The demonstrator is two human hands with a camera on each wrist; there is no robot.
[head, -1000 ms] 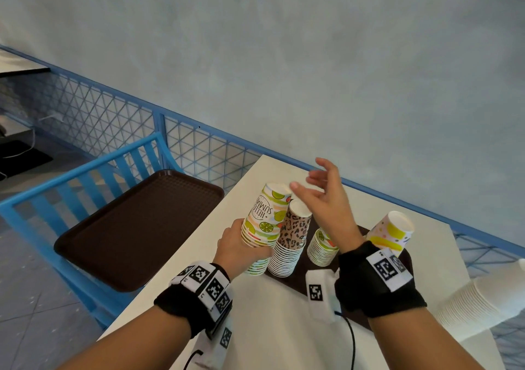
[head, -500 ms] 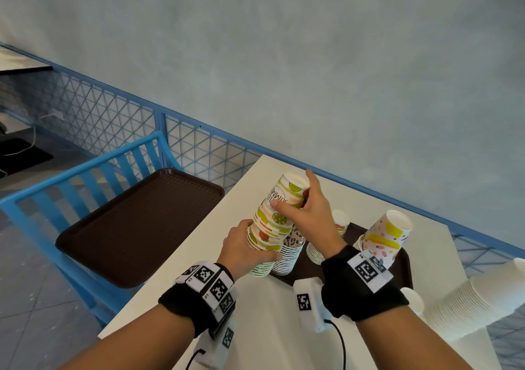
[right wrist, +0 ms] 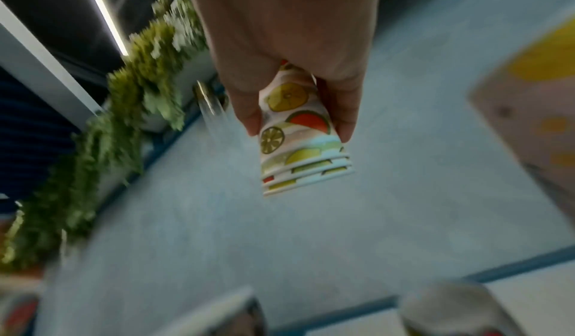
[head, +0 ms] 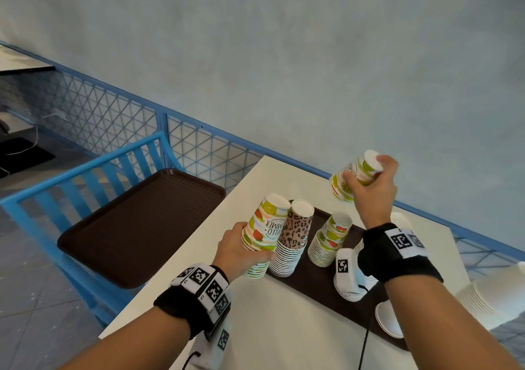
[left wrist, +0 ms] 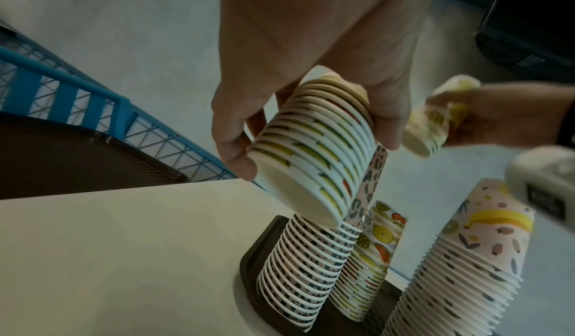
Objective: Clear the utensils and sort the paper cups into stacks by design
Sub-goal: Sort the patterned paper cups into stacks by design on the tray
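Note:
My left hand [head: 245, 247] grips a tilted stack of fruit-print "Hello Summer" cups [left wrist: 314, 159] at the left end of the brown tray [head: 321, 287] on the white table. My right hand [head: 370, 192] holds a short stack of the same fruit cups [right wrist: 295, 132] in the air, above the table's far side. On the tray stand a leopard-print stack [head: 292, 240], a fruit-print stack [head: 329, 240] and a banana-print stack [left wrist: 476, 255], which my right wrist hides in the head view.
A second brown tray [head: 142, 224] lies on a blue chair [head: 42, 196] left of the table. A blue mesh railing [head: 199, 148] runs behind. Plain white cups [head: 483, 293] lie stacked at the right edge, and a white cup [head: 389, 318] sits on the tray's near end.
My right hand closed on the top cups of the stack in my left hand, pulled them off and lifted them up and to the right. My left hand keeps its stack.

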